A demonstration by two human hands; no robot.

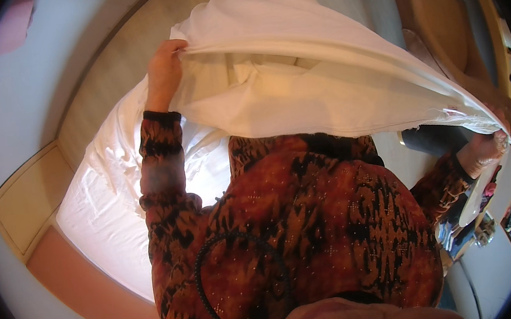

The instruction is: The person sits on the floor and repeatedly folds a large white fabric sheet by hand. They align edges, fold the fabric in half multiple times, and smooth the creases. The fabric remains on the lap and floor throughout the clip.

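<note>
A large white cloth cover (270, 24) is stretched across the view between my two hands, with its open edge sagging towards me. My left hand (165, 73) grips its rim at the upper left, fingers closed on the fabric. At the far right my right hand (485, 149) clutches the other corner, where a small tag and frayed seam threads show. Through the opening the pale inner side of the fabric is visible. More white bedding (107, 197) lies bunched on the left, behind my left sleeve, brightly lit.
A brown upholstered chair (439, 26) stands at the upper right. Below my right hand, a white table (490, 247) bears assorted small items. A cream cabinet panel (33, 199) and the wall are at the left; wooden flooring (132, 33) extends beyond the cloth.
</note>
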